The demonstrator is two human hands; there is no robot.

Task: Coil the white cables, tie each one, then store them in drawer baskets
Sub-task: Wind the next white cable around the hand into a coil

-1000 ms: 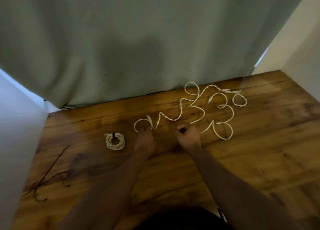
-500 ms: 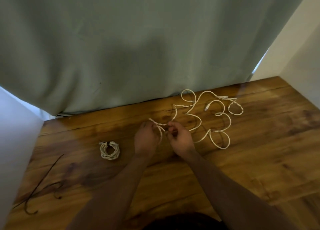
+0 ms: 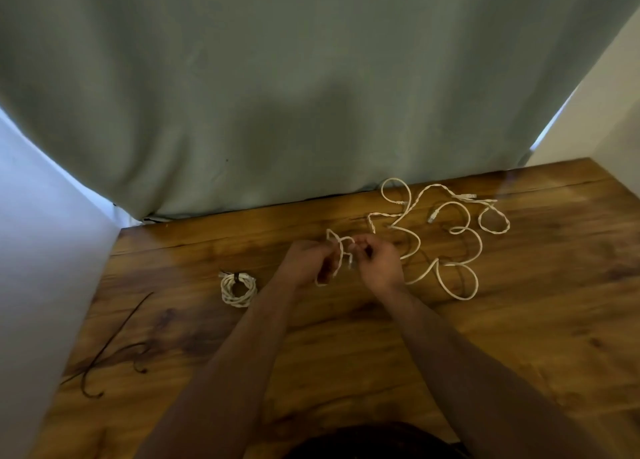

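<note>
Both hands' fingers (image 3: pixel 360 247) pinch the loose white cable (image 3: pixel 408 247), its first loop between them.

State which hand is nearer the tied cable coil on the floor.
Left. The left hand is just right of the tied coil; the right hand lies farther right, beyond it.

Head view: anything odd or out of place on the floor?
Only the thin dark ties lying loose at the far left, apart from the work. The sprawled white cable is simply uncoiled; the coiled, tied white cable looks neat.
</note>
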